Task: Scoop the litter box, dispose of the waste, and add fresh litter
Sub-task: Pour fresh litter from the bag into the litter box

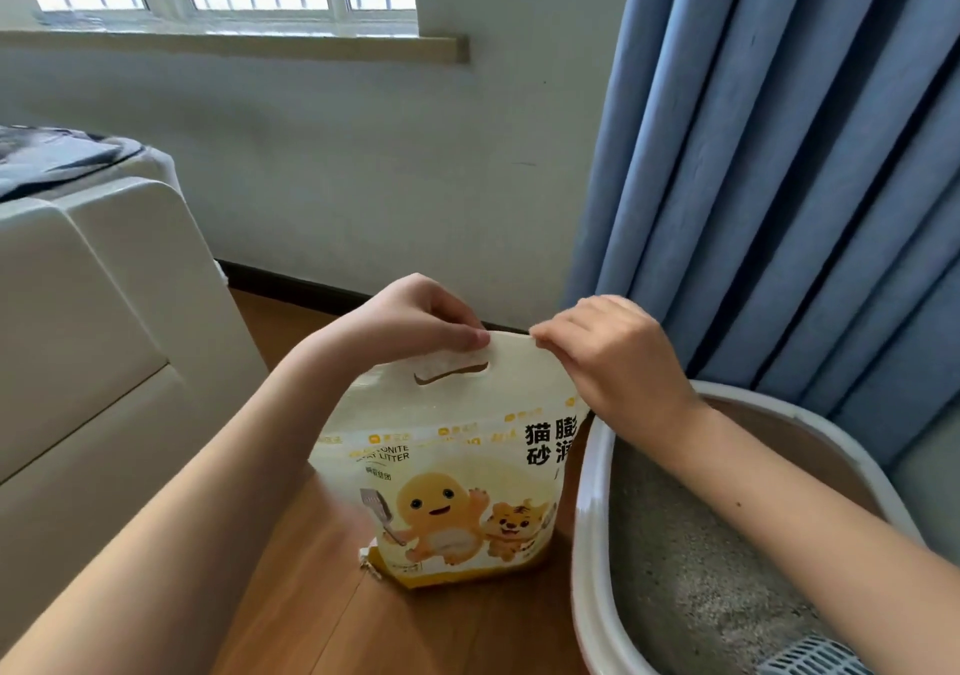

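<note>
Upright on the brown wooden floor (322, 617), just beside the white-rimmed oval plastic litter box (589, 529) of grey granular litter (691, 570): cream and yellow cartoon-printed cat litter bag (457, 487). Top edge pinched by left hand (415, 318) and right hand (608, 352), fingers curled.

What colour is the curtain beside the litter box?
Blue, a plain fabric in folds; the curtain shows in the head view, behind the litter box.
</note>
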`<state>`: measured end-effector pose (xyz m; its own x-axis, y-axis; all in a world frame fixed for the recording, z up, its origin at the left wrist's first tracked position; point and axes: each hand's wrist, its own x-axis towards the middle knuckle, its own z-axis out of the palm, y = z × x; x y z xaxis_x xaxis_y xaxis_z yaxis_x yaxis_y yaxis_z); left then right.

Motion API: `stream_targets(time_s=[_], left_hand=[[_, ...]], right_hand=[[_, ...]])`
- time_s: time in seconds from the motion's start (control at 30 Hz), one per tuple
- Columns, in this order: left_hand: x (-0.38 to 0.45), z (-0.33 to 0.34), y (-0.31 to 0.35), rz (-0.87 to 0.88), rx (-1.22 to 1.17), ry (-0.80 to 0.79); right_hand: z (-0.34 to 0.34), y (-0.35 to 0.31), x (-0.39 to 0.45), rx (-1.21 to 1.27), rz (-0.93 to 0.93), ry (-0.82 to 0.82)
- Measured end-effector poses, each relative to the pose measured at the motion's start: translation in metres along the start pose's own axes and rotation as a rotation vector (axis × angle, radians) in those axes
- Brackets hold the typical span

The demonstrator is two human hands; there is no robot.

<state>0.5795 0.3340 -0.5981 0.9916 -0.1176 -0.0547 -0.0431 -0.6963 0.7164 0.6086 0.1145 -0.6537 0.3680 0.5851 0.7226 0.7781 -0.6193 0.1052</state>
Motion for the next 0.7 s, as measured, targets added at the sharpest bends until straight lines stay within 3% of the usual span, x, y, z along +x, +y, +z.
stream_targets(time_s=[0.2, 0.4, 0.5, 0.7], left_hand=[[-0.003, -0.007, -0.001, 0.008, -0.035, 0.088], [0.005, -0.017, -0.011, -0.123, -0.153, -0.057], [0.015, -0.017, -0.017, -0.158, -0.105, 0.108], [0.018, 0.003, -0.009, 0.189, 0.123, 0.453]], right_hand=[[0.001, -0.009, -0.003, 0.046, -0.042, 0.102], [0.000, -0.007, -0.007, 0.104, -0.051, 0.118], [0.000, -0.008, -0.009, 0.138, -0.074, 0.141], [-0.007, -0.007, -0.010, 0.243, -0.052, 0.025]])
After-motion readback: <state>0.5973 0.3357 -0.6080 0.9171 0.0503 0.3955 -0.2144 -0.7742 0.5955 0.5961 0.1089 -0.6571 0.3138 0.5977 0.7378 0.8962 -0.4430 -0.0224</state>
